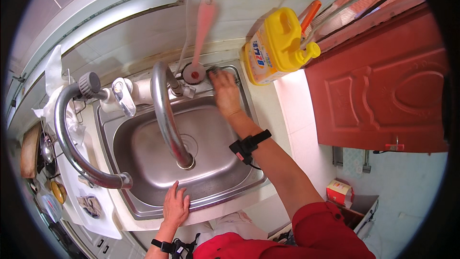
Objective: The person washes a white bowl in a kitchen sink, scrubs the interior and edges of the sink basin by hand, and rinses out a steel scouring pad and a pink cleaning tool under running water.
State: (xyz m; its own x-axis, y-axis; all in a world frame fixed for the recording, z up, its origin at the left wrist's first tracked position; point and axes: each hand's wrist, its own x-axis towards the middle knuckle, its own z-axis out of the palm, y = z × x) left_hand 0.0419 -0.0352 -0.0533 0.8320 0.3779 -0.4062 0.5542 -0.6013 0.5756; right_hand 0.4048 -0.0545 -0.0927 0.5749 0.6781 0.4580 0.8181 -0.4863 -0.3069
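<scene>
My right hand (pixel 224 91) reaches to the back right corner of the steel sink (pixel 151 151), its fingers on or over a dark, blurred item that looks like a scouring pad (pixel 214 70). Whether the fingers grip it is hard to tell. Just left of them, a round white and red brush or scrubber head (pixel 194 73) sits below a pink handle (pixel 204 25). My left hand (pixel 176 203) rests on the sink's front rim, fingers apart, holding nothing. Between the hands, the curved steel faucet (pixel 167 115) arches over the basin.
A yellow detergent jug with a pump (pixel 282 46) stands right of the sink. A second curved faucet (pixel 68 136) rises at the left. Beyond it, a white tray (pixel 104 223) holds a folded cloth (pixel 90 207). A red cabinet door (pixel 381 79) hangs at the right.
</scene>
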